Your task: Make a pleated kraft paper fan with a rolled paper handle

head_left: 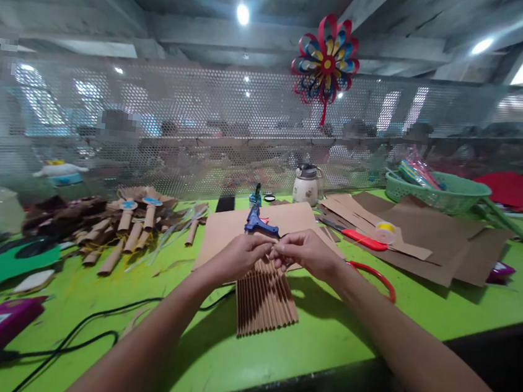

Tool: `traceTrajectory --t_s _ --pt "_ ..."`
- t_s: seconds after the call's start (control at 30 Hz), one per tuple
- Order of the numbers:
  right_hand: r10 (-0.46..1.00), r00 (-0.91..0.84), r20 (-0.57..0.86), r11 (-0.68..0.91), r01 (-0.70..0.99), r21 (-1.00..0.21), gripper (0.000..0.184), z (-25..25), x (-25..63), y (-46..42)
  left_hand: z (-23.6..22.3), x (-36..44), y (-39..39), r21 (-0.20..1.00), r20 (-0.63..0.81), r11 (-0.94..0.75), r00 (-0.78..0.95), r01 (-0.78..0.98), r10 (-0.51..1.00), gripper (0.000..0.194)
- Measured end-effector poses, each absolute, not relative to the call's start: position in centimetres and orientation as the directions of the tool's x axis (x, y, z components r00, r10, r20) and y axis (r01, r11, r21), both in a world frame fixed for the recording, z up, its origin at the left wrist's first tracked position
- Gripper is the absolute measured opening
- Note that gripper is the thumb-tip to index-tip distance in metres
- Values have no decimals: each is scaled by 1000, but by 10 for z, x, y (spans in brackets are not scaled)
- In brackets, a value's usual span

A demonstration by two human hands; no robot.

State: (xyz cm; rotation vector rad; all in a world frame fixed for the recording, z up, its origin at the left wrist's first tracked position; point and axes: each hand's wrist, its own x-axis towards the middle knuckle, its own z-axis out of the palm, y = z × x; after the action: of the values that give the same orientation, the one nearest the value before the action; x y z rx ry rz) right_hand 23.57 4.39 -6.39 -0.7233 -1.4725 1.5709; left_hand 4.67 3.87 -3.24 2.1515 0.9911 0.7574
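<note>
A pleated fan of brown cardboard (264,297) lies on the green table (207,352) in front of me. My left hand (240,254) and my right hand (305,252) meet at its far, narrow end. Both hands are closed in a pinch on that end of the pleats, fingertips almost touching. A blue glue gun (259,221) rests on a flat brown cardboard sheet (230,227) just beyond my hands.
Rolled brown paper tubes (121,237) lie at the left. Black cables (89,327) cross the table's front left. Red scissors (375,273) and cardboard sheets (425,238) lie right, with a green basket (434,190), a small jar (305,185) and a perforated screen (203,127) behind.
</note>
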Motion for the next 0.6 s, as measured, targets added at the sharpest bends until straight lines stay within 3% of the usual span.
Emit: traceTrajectory --t_s 0.13,0.27,0.5,0.6 --pt "872 -472 127 59 -157 -986 28 -64 238 44 -37 45 41 808 119 -407 559 425 820 35" --pt "874 -469 125 47 -174 -984 24 -64 239 44 -37 44 42 840 98 -355 528 411 843 33" --pt "881 -387 273 94 -422 -902 19 -64 240 49 -30 44 36 948 114 -239 479 208 870 31" --pt "858 -393 332 120 -474 -872 27 -66 234 47 -27 46 33 970 143 -216 455 111 879 32"
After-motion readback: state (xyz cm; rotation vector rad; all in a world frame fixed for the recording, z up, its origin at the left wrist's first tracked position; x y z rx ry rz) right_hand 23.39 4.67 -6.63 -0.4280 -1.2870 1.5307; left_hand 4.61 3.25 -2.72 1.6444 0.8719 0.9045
